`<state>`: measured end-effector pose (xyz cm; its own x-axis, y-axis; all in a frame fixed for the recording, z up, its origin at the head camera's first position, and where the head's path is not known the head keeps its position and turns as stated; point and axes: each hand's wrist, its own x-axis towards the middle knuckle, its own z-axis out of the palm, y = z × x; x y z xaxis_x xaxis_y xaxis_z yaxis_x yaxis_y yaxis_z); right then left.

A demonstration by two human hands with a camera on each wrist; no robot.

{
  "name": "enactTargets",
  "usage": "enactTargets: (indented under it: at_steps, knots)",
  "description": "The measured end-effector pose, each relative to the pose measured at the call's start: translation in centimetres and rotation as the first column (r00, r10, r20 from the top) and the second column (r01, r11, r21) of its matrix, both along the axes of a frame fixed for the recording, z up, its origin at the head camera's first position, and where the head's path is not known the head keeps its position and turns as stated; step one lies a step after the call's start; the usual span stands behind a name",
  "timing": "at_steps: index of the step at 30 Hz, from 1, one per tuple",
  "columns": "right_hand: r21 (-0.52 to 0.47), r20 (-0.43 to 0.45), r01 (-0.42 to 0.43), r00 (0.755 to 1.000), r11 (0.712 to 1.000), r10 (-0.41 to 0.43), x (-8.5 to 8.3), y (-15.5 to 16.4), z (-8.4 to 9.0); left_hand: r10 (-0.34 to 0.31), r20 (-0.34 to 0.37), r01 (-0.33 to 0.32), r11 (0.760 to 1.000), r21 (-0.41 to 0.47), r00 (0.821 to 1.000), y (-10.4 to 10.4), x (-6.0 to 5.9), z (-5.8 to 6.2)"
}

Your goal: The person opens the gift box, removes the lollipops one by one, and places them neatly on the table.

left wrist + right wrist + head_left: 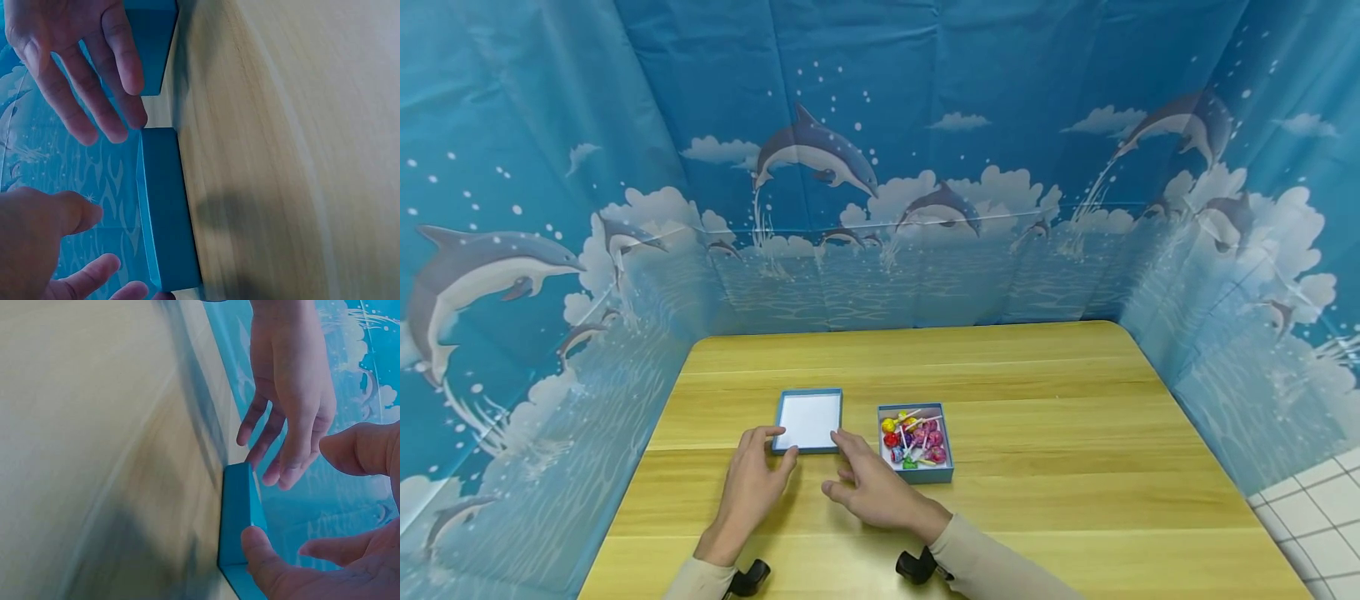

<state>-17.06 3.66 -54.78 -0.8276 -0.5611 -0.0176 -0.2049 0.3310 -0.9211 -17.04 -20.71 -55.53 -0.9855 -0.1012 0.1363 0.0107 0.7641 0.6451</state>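
1. The left hand [752, 479] reaches forward over the yellow wooden surface [1075, 433], palm down, its wrist in a beige sleeve at the near edge.
2. Its fingers are spread and only lightly bent; the fingertips lie at the near left corner of the shallow blue cardboard lid with a white inside [808, 420]. The grip is apart and clamps nothing.
3. The right hand [872, 487] stretches in from the right, palm down, with the forefinger pointing at the lid's near right corner and the thumb splayed toward the left hand.
4. Its grip is likewise apart, fingers loose and holding nothing; whether the fingertip actually touches the lid cannot be told.
5. The lid lies flat, open side up, near the middle of the surface, between the two hands' fingertips.
6. Just beside it to the right, apart from it by a narrow gap, stands the small blue cardboard box [945, 475] filled with coloured wrapped lollipops [914, 439] on white sticks.
7. In the left wrist view the lid's blue side wall [165, 212] stands on the wood, the right hand's fingers hovering above it.
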Motion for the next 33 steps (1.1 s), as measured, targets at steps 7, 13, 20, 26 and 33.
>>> enactTargets:
  at_steps: [7, 13, 20, 26, 33]
  knots:
    - [0.016, -0.04, 0.001, 0.999, 1.0, -0.001, -0.2, 0.4, 0.6, -0.018, -0.042, 0.017, 1.0, -0.019, 0.999, 0.5, 0.0, 0.2]
    - [0.019, -0.08, 0.009, 0.997, 1.0, -0.008, -0.4, 0.9, 1.3, -0.06, -0.064, 0.06, 0.998, 0.0, 0.996, 1.3, -0.1, 0.5]
    - [-0.004, -0.106, 0.014, 0.994, 1.0, -0.015, -0.7, 2.0, 1.8, -0.136, -0.073, 0.137, 0.991, 0.012, 0.988, 2.3, -0.3, 0.6]
    - [-0.015, -0.118, 0.017, 0.993, 1.0, -0.018, -1.2, 3.1, 2.2, -0.195, -0.091, 0.195, 0.981, -0.01, 0.977, 3.1, -0.7, 0.4]
    - [0.05, -0.197, 0.039, 0.98, 0.998, -0.029, -1.8, 4.6, 3.0, -0.273, -0.087, 0.274, 0.962, -0.001, 0.958, 4.2, -1.1, 0.3]
